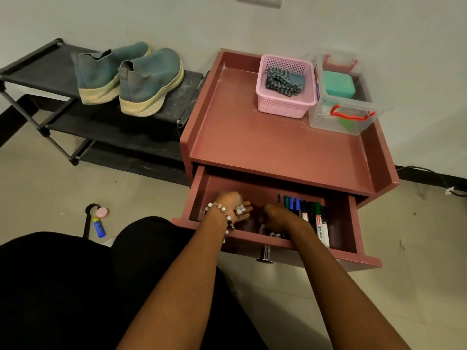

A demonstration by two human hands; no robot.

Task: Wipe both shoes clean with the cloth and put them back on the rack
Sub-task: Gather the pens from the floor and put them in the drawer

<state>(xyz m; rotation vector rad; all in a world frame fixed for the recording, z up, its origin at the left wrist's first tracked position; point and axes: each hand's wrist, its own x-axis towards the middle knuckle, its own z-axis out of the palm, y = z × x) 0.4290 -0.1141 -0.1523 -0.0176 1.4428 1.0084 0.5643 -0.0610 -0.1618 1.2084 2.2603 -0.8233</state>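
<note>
Both hands reach into the open pink wooden drawer [348, 223]. The left hand [233, 208], with a beaded bracelet at the wrist, lies palm-up with fingers relaxed and a small silvery item on them. The right hand [276, 219] is curled, but whether it grips anything I cannot tell; markers [314, 218] lie just right of it. The striped grey cloth [284, 83] sits in a pink plastic basket [283, 107] beyond the hands. The two teal slip-on shoes [131, 77] stand on the black rack [45, 77], far left of the hands

pink basket [285, 107] | clear box [346, 117] | markers [316, 215] in open drawer [348, 223] | bottle [99, 226] on floor
</note>
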